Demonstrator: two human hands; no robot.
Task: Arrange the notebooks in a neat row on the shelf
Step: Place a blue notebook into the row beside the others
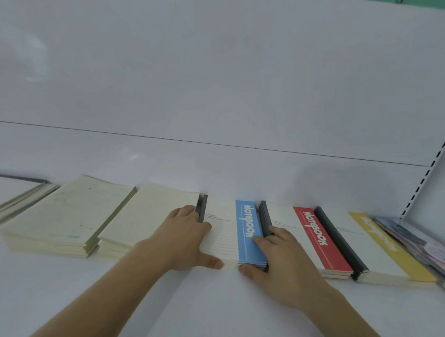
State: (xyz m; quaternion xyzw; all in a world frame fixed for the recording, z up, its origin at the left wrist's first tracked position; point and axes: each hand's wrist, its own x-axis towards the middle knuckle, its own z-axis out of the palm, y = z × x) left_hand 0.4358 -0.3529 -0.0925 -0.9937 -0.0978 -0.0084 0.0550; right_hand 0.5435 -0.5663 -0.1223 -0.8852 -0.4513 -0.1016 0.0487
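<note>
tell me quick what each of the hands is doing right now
Left hand: holds the left side of the blue notebook stack, thumb at its front edge.
Right hand: holds the same stack's right side.

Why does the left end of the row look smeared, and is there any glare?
Head view: the cream notebook stack and the far-left pile blur toward the frame edge; wide-angle distortion bends the white shelf. Soft, even light, no hard glare; a faint shadow sits on the back panel above the red-striped notebook stack.
</note>
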